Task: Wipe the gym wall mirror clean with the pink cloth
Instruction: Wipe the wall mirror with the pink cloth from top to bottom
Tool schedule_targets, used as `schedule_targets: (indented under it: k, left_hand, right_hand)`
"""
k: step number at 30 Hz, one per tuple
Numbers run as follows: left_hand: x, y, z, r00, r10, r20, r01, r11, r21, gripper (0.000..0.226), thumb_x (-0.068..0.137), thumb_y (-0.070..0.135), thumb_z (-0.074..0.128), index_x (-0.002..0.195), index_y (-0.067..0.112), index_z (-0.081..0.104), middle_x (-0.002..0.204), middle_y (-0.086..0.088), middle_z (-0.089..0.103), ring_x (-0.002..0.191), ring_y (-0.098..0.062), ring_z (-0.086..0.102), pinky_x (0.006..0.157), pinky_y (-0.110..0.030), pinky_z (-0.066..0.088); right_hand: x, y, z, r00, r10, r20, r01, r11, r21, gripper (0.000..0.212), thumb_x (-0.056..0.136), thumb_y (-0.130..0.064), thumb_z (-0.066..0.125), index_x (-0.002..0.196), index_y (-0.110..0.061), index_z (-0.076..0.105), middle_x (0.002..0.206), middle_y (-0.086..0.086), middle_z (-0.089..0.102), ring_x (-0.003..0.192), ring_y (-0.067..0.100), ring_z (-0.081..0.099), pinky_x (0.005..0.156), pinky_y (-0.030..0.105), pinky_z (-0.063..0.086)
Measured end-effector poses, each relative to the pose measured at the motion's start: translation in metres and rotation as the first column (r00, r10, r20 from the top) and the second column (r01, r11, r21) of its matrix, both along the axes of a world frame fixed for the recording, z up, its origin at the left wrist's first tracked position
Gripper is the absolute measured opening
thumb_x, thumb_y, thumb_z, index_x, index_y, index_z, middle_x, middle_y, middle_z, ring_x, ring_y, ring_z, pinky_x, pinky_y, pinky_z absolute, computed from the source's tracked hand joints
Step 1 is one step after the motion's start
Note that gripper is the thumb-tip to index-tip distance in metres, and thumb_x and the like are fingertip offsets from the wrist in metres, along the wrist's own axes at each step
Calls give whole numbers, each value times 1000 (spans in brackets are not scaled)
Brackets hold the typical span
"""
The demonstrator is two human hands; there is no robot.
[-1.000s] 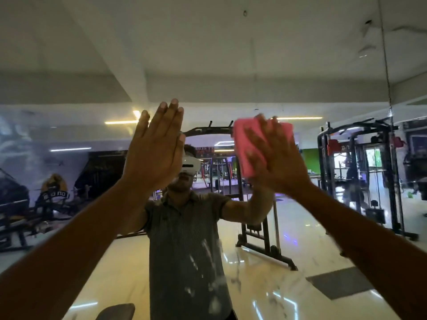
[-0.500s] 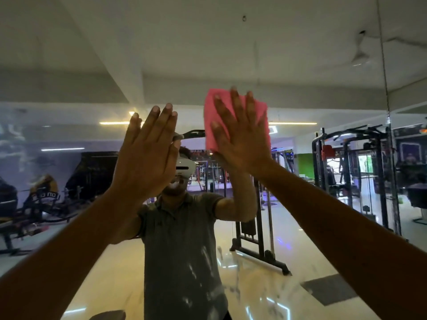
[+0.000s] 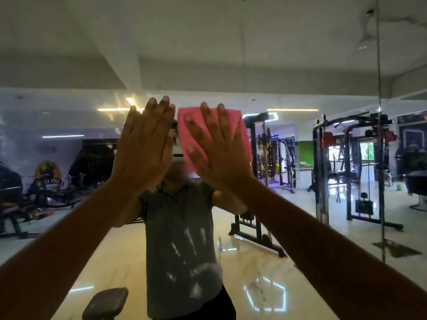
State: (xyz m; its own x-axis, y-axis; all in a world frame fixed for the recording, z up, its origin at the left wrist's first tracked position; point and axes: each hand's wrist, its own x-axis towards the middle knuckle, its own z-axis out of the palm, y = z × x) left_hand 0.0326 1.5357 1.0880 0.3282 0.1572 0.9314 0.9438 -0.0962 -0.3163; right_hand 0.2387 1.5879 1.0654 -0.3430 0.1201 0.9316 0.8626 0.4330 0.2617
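Note:
The wall mirror [image 3: 231,54] fills the whole view and reflects the gym and me. My right hand [image 3: 217,148] lies flat with fingers spread, pressing the pink cloth [image 3: 242,130] against the glass at head height. My left hand [image 3: 145,146] rests flat on the mirror just left of the cloth, fingers together, holding nothing. A white smeared handprint [image 3: 191,257] marks the glass lower down, over my reflected shirt.
A vertical seam [image 3: 380,158] between mirror panels runs down the right side. A dark padded seat [image 3: 106,303] shows at the bottom edge. Reflected weight racks and machines stand to the right and left on a glossy floor.
My right hand slid the pink cloth left and down, and it now sits next to my left hand. The left hand stayed pressed on the glass. The view shifted slightly.

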Motion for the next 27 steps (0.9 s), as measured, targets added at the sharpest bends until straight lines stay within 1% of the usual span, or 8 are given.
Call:
schedule_targets:
  k: [4,8,10,13,16,21,24,27]
  left_hand:
    - [8,2,-11,1000,19,-16,-19,999,-29,61,116,36,30,171,10,25,180,-13,17,168,-31,10,134,-59,11]
    - [29,3,-22,1000,-4,-21,3,999,-53,60,116,37,28,171,11,26,180,-11,17,169,-30,9,135,-59,11]
    - [45,7,-30,1000,-22,-15,21,998,-66,61,116,36,28,171,11,25,181,-11,16,169,-30,7,136,-57,9]
    - [63,12,-42,996,-52,66,57,995,-80,64,115,37,31,172,11,21,181,-10,13,169,-27,2,136,-55,6]
    - [73,19,-54,999,15,28,-13,996,-91,66,115,41,27,174,14,15,182,-10,7,169,-27,-3,136,-57,7]
    - [88,28,-67,995,79,62,-73,994,-86,64,116,44,21,175,22,9,183,-9,-2,168,-34,-6,133,-63,8]
    - [94,32,-76,995,91,32,-88,993,-77,62,117,45,20,175,28,8,183,-6,-3,168,-35,-7,132,-67,6]
    - [93,33,-77,997,68,49,-63,994,-87,61,117,46,19,175,28,12,183,-4,0,169,-34,-5,131,-69,6]
  right_hand:
    - [65,2,-97,991,-23,131,28,999,-32,70,113,-62,30,175,-30,22,184,10,5,170,39,-2,130,72,11]
    - [104,24,-50,981,-69,-181,61,997,-50,70,114,-61,27,175,-25,21,183,16,9,169,43,3,129,76,17]
    - [87,22,-23,953,-81,-292,73,997,-39,71,114,-59,26,175,-22,24,182,20,12,168,46,6,130,76,11]
    - [82,18,-57,987,-28,-156,27,1000,-8,71,115,-57,38,175,-25,22,184,14,3,169,40,-6,133,70,-4]
    - [131,22,-110,999,-16,-30,15,999,-34,75,111,-56,47,176,-27,21,185,10,2,170,38,-3,131,73,8]
    - [135,37,-49,944,-40,-329,15,997,-79,72,113,-62,30,175,-28,20,184,14,7,169,44,3,131,76,5]
    - [118,31,-64,985,12,-173,-23,998,-64,73,113,-62,34,176,-30,17,184,10,-3,170,42,-4,130,78,4]
    - [160,29,-110,999,3,-51,-5,999,-49,74,112,-62,37,176,-27,21,184,11,3,170,39,-1,129,74,14]
